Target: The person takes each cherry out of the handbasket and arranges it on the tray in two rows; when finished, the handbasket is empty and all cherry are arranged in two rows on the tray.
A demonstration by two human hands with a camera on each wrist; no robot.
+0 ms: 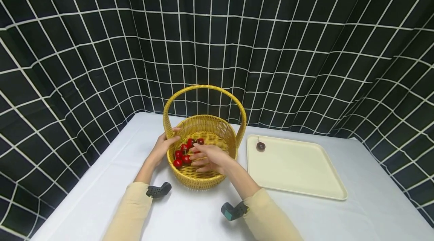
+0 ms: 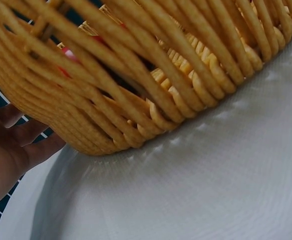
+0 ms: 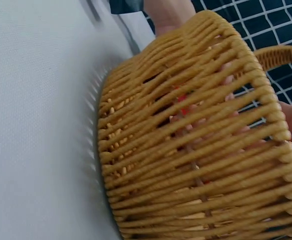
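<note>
A round yellow wicker basket [image 1: 203, 182] with a tall arched handle stands upright on the white table. Several red cherries [image 1: 186, 159] are gathered on the left side of its floor. My left hand [image 1: 162, 147] holds the basket's left rim beside the foot of the handle; in the left wrist view its fingers [image 2: 41, 147] lie against the outside of the weave. My right hand [image 1: 211, 158] reaches over the right rim into the basket, fingers spread close beside the cherries. The right wrist view has the basket wall in front of most of that hand.
A cream rectangular tray [image 1: 295, 169] lies on the white tablecloth [image 1: 196, 218] to the right of the basket. One dark cherry [image 1: 260, 146] with a stem is in its far left corner. A black curtain [image 1: 271, 45] with white grid lines surrounds the table.
</note>
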